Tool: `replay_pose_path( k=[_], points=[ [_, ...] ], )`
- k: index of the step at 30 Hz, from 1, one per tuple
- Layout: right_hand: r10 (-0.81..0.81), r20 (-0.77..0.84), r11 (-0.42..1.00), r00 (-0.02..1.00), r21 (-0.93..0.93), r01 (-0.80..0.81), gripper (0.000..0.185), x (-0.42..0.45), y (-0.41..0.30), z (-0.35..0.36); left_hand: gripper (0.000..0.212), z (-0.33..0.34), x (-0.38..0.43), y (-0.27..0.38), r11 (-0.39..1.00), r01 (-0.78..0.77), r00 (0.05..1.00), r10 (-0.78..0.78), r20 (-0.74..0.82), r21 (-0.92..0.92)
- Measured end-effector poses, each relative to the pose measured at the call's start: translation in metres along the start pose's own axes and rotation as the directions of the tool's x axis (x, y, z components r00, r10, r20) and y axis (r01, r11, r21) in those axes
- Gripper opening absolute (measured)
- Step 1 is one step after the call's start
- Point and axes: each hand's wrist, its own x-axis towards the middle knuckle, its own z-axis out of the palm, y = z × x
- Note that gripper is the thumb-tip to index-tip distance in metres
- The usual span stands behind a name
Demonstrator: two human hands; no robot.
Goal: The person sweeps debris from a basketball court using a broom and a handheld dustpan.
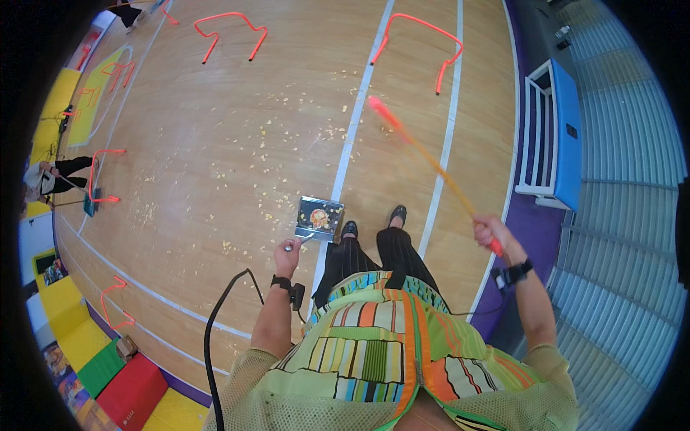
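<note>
My left hand [287, 257] grips the upright metal handle of a long-handled dustpan [307, 233], which rests on the wooden floor in front of my feet. Inside the pan lies a small pile of pale and reddish scraps [319, 218]. My right hand [493, 233], out to the right, is closed around the red end of a yellow-orange stick [443, 175]. The stick slants forward to a blurred pink-red end [385, 113], possibly a broom head; I cannot tell whether it touches the floor. Pale flakes and crumbs [267, 141] are scattered on the floor ahead and to the left.
Red hurdles stand ahead, including one hurdle [420, 19] at right. A blue-topped bench [566, 140] lines the right wall. At left, a person [48, 178] holds a long-handled tool and a green dustpan [91, 202]. Coloured padded blocks [132, 390] sit at lower left.
</note>
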Motion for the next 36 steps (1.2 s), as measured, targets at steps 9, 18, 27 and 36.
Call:
replay_pose_path(
  k=[9, 18, 27, 36],
  points=[
    [-0.257, 0.015, 0.920, 0.966, -0.302, 0.249, 0.025, 0.168, -0.133, -0.051, 0.025, 0.024, -0.025, 0.042, 0.984, 0.156, 0.984, -0.162, -0.075, -0.080],
    [0.342, 0.194, 0.889, 0.919, -0.383, -0.250, 0.013, 0.112, -0.075, -0.002, 0.020, 0.048, -0.061, 0.039, 0.852, 0.362, 0.824, -0.482, -0.298, -0.378],
    [0.332, 0.245, 0.927, 0.911, -0.261, -0.268, 0.026, 0.110, -0.208, -0.033, 0.020, 0.033, -0.068, 0.046, 0.833, 0.373, 0.776, -0.522, -0.354, -0.409],
    [-0.216, 0.082, 0.843, 0.973, -0.487, 0.228, 0.025, 0.189, -0.280, 0.004, 0.022, 0.037, -0.041, 0.050, 0.823, 0.322, 0.771, -0.515, -0.374, -0.468]
  ],
)
